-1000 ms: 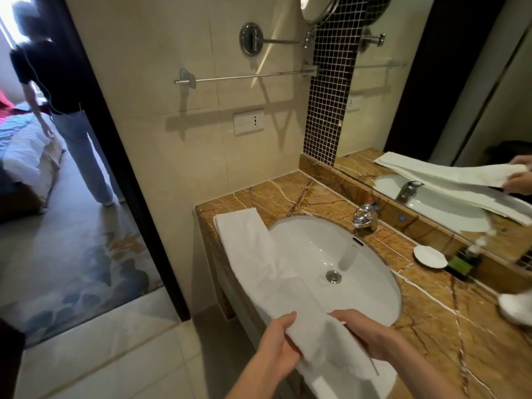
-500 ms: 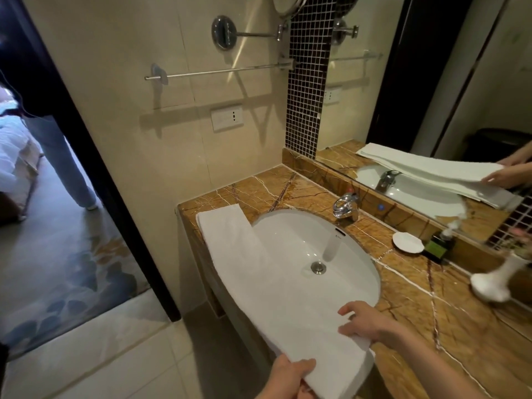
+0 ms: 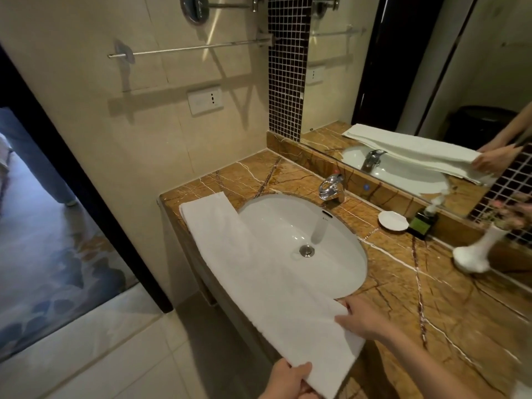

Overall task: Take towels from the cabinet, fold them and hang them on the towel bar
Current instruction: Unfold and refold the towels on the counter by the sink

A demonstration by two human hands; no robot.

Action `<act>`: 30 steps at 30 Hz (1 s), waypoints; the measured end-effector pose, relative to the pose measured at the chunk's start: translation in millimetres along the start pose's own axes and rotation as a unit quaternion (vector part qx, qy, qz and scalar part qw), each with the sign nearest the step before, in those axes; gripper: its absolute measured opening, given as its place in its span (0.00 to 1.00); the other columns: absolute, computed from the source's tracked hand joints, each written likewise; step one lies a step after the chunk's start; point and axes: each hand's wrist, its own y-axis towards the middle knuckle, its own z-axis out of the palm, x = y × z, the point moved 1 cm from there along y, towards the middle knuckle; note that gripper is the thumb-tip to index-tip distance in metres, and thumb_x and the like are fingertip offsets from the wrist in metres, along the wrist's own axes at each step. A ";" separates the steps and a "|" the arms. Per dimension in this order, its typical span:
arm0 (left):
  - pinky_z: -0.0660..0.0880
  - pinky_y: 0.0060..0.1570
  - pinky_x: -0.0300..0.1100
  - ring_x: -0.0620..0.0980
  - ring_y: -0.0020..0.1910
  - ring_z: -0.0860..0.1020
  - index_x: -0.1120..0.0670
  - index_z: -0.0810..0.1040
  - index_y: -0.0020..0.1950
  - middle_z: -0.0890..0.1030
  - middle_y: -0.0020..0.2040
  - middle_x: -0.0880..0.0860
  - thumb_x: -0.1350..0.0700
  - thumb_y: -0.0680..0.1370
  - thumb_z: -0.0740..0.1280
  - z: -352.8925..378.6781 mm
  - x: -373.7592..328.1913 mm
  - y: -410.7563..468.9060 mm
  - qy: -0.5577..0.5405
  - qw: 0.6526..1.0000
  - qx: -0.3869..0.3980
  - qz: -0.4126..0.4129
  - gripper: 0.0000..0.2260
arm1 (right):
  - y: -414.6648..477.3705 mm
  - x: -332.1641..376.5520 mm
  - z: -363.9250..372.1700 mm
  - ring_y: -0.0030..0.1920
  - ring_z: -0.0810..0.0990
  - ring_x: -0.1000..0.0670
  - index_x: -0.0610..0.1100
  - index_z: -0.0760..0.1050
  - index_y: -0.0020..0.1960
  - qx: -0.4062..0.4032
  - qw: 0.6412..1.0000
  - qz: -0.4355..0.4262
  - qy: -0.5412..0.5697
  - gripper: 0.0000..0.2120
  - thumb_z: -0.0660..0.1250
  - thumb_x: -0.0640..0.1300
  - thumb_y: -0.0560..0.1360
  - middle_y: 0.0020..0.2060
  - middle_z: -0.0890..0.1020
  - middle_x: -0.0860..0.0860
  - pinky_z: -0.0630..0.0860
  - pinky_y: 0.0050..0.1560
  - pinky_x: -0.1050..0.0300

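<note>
Since half a second back, my view has swung closer and the towel [image 3: 259,269] has been drawn flatter: it is now a long folded strip lying over the left and near rim of the sink [image 3: 288,226], running from the counter corner left of the basin to the counter's near edge. My left hand [image 3: 288,380] has come up onto the towel's near end and clamps it, thumb on top. My right hand [image 3: 364,321] lies over the towel's edge at the basin's near rim; I cannot tell whether it pinches or only presses. I count one towel, two hands and one towel bar [image 3: 195,48] on the wall behind and left of the sink, the towel not yet on it. Behind the basin stands one faucet [image 3: 331,188]; right of it are one white dish [image 3: 393,220], one green bottle [image 3: 423,224] and one white vase [image 3: 478,251].
</note>
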 end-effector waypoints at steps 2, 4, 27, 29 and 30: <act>0.80 0.34 0.46 0.63 0.48 0.81 0.67 0.74 0.61 0.82 0.53 0.63 0.71 0.76 0.63 0.9 2.2 4.0 0.025 0.999 -0.017 -0.019 0.14 | 1.3 -5.1 6.8 0.48 0.74 0.53 0.49 0.72 0.49 -0.018 1.000 0.000 0.002 0.07 0.64 0.49 0.72 0.48 0.76 0.53 0.70 0.45 0.58; 0.79 0.31 0.43 0.58 0.40 0.83 0.65 0.75 0.58 0.83 0.48 0.60 0.68 0.79 0.62 4.5 0.0 1.8 0.052 0.998 -0.021 -0.022 0.09 | 9.7 -17.7 18.6 0.52 0.76 0.51 0.48 0.72 0.52 -0.016 1.000 0.008 0.021 0.11 0.63 0.51 0.72 0.52 0.79 0.52 0.73 0.51 0.55; 0.77 0.29 0.45 0.56 0.33 0.79 0.63 0.68 0.54 0.77 0.45 0.61 0.57 0.73 0.64 -25.5 -70.4 12.6 0.279 0.931 -0.223 0.072 0.14 | 36.7 52.1 17.3 0.62 0.72 0.43 0.45 0.63 0.68 -0.056 0.985 -0.068 -0.148 0.19 0.56 0.49 0.78 0.62 0.71 0.46 0.68 0.57 0.50; 0.78 0.46 0.46 0.57 0.49 0.78 0.59 0.65 0.63 0.72 0.58 0.57 0.56 0.75 0.62 -29.6 -92.4 18.8 0.372 0.878 -0.270 0.132 0.19 | 47.7 69.8 22.9 0.65 0.70 0.43 0.46 0.63 0.71 -0.022 0.983 -0.112 -0.146 0.22 0.56 0.51 0.79 0.65 0.70 0.46 0.68 0.62 0.50; 0.75 0.54 0.46 0.58 0.53 0.76 0.57 0.61 0.69 0.66 0.62 0.56 0.54 0.76 0.61 -31.0 -100.3 23.6 0.413 0.853 -0.278 0.156 0.23 | 52.9 77.3 27.1 0.66 0.69 0.43 0.46 0.63 0.71 -0.008 0.979 -0.134 -0.156 0.22 0.56 0.51 0.79 0.66 0.70 0.46 0.68 0.63 0.49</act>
